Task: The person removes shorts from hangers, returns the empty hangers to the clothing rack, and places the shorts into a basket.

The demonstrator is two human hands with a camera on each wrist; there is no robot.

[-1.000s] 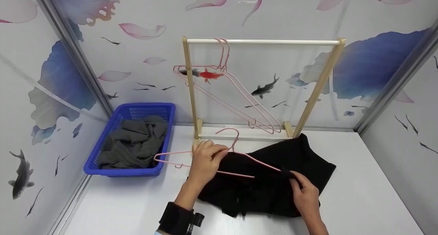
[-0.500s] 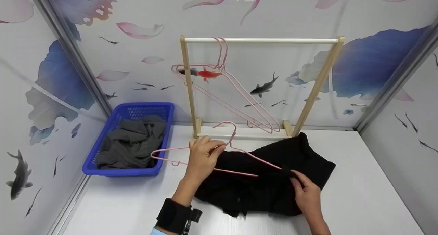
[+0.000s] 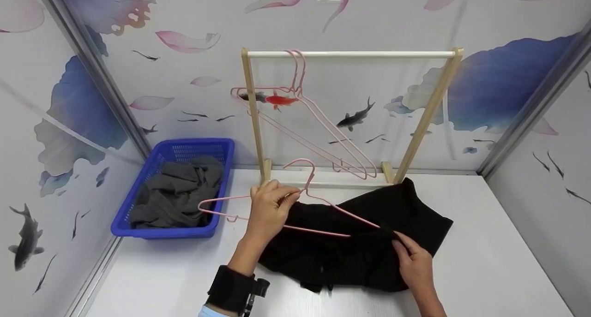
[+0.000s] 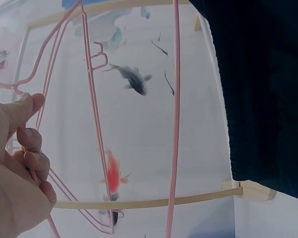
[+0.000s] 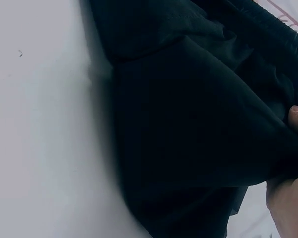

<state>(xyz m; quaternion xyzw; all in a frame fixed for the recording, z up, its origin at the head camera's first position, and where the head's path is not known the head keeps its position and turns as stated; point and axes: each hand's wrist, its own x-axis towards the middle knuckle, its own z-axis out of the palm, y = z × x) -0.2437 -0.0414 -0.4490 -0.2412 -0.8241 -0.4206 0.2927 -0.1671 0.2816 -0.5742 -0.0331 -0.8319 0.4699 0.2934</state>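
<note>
My left hand [image 3: 270, 211] pinches a pink clothes hanger [image 3: 318, 231] just below its hook, thumb against fingers. The left wrist view shows that hand [image 4: 20, 163] with its fingers curled round the hanger wire. The hanger's right end is hidden inside the black shorts [image 3: 364, 266], which lie partly spread on the table. At the shorts' raised upper edge, my right hand [image 3: 417, 266] pinches the cloth near the hidden hanger tip. A gathered waistband [image 5: 268, 25] shows along the shorts in the right wrist view, with the right thumb [image 5: 297, 119] over the fabric.
Behind stands a wooden rack with a white rail [image 3: 378, 55], where pink hangers [image 3: 333, 123] hang near the left post. A blue basket [image 3: 121, 215] at the left holds a dark grey garment [image 3: 180, 192]. Patterned panels [image 3: 184, 77] enclose the white table [image 3: 489, 261].
The left hand and the hanger have shifted left and slightly up, away from the right hand. The right hand keeps its hold on the shorts and has barely moved.
</note>
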